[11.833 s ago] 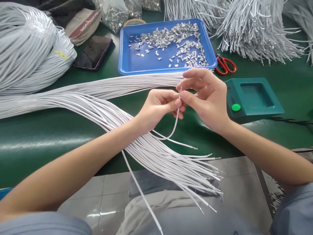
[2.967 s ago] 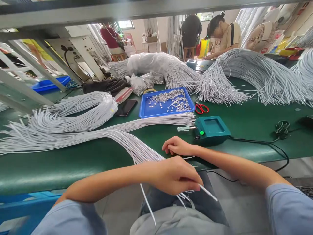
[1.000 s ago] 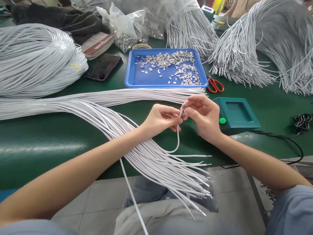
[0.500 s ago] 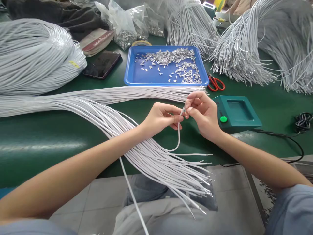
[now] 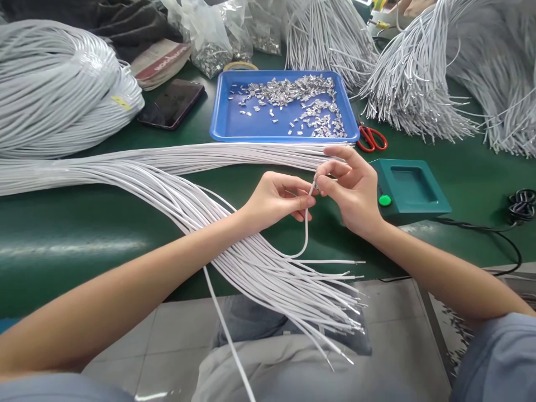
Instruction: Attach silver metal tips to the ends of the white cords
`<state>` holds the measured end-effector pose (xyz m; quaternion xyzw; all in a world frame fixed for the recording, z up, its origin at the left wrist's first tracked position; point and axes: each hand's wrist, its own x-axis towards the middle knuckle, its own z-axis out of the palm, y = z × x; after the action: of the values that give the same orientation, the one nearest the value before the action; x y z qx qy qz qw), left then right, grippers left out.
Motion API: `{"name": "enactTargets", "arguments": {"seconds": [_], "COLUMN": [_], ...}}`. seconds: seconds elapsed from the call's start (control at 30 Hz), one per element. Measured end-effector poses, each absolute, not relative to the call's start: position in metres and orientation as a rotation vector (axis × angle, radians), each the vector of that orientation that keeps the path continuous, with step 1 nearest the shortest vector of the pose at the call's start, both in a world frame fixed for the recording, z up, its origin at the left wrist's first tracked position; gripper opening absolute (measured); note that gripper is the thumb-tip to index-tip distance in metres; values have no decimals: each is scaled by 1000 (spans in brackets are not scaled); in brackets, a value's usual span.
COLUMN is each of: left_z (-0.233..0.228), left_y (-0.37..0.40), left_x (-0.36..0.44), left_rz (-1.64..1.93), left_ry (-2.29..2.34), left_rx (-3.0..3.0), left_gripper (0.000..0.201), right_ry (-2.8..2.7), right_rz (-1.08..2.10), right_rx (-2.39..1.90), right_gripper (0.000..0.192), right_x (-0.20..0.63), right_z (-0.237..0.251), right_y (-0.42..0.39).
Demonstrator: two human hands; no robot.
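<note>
Left hand (image 5: 274, 201) pinches a white wire (image 5: 307, 223) upright above the worktop (image 5: 84, 240); right hand (image 5: 354, 187) fingers close on its tip, near the blue tray (image 5: 221, 120).

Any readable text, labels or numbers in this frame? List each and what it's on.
Red band on the paper packet behind the phone: white lettering, seen upside down and too blurred to read.
Yellow tag on the big cable coil: too small to tell whether it bears print.
Green box with the round green button: no markings visible.
Blue tray, scissors: no text.
</note>
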<state>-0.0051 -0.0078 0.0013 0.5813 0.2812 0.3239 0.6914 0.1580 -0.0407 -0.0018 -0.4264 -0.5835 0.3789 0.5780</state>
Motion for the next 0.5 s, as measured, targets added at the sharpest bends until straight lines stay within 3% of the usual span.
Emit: {"name": "enactTargets", "arguments": {"seconds": [0.3, 0.5], "left_z": [0, -4], "left_y": [-6, -3], "left_x": [-6, -8], "left_rz": [747, 770], "left_ry": [595, 619], "left_rx": [1259, 1152], "left_gripper": [35, 31], "right_ry": [-1367, -1349], "right_rz": [988, 831], "right_rx": [-925, -949], "right_gripper": [25, 21], "right_x": [154, 157], "right_z": [0, -5], "right_y": [-44, -41]}}
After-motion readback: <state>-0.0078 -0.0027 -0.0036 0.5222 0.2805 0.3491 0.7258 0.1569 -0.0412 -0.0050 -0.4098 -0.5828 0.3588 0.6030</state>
